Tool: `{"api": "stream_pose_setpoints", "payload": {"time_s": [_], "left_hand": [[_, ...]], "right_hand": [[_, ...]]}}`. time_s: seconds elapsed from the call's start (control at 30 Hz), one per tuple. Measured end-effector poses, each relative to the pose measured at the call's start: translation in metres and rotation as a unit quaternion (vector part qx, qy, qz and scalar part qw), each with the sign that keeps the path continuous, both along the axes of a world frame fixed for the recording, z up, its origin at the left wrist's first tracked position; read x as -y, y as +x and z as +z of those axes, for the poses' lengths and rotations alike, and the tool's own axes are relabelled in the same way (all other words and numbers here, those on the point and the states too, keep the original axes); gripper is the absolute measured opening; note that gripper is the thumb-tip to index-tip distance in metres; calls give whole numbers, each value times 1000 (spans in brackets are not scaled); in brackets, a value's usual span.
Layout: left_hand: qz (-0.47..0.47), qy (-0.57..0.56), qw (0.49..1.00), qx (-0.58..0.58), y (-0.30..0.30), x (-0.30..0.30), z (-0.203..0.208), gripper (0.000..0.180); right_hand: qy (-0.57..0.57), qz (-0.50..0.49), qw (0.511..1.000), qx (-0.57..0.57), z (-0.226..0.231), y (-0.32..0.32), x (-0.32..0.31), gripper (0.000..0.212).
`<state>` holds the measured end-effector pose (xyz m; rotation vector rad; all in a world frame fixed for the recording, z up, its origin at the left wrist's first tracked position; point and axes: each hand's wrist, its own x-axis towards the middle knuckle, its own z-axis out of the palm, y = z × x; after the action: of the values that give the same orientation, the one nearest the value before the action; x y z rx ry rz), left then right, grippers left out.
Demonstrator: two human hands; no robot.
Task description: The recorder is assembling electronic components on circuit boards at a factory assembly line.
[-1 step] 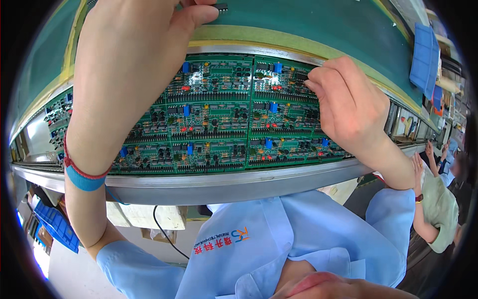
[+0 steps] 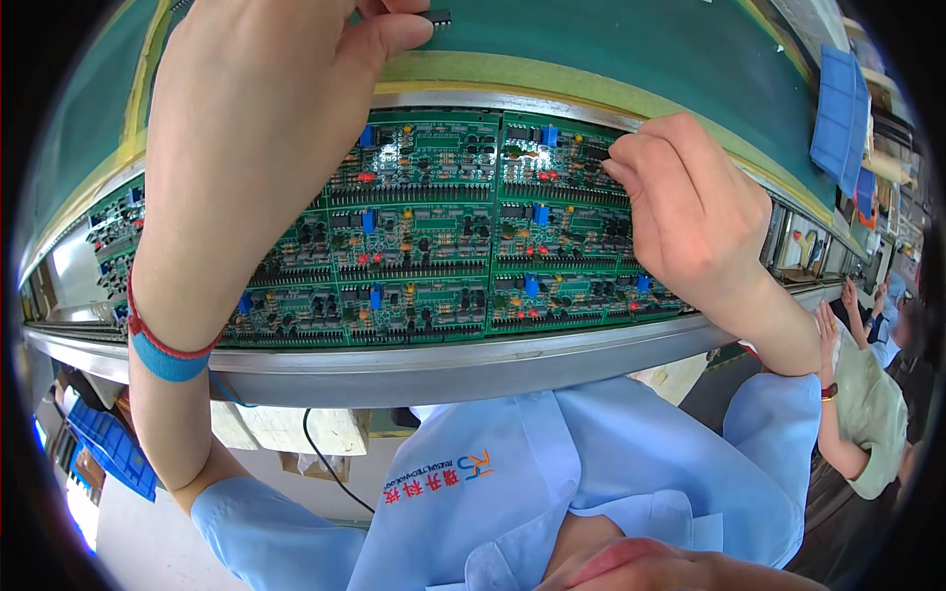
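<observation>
My left hand [image 2: 296, 89] reaches across to the far side over the green work surface. Its thumb and fingers pinch a black IC chip [image 2: 440, 17] with a row of metal legs. Lower right, my right hand [image 2: 685, 202] is closed, its fingertips at another black IC chip [image 2: 597, 154] on the upper right circuit board [image 2: 552, 158]. The green boards carry blue trimmers, red and orange parts, black components and long pin rows. My left forearm hides part of the panel. A blue and red wrist strap [image 2: 172, 350] circles my left wrist.
A metal rail [image 2: 443, 364] runs along the near side of the boards, another along the far side. Blue bins stand at the far right [image 2: 840, 118] and lower left [image 2: 110, 448]. A black cable [image 2: 320, 448] hangs below the rail. A co-worker [image 2: 857, 404] sits to the right.
</observation>
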<state>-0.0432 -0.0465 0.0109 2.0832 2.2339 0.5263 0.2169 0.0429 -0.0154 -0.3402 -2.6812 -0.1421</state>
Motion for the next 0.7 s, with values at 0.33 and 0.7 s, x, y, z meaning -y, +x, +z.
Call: {"api": "stream_pose_setpoints", "payload": {"time_s": [0.33,0.7], "left_hand": [[-82,91,991,58,2,-5,-22,15],[-60,-35,997,43,34,-25,13,9]], "right_hand": [[16,-33,994,99,14,-2,10,22],[40,59,996,53,9,9,-7,17]]}}
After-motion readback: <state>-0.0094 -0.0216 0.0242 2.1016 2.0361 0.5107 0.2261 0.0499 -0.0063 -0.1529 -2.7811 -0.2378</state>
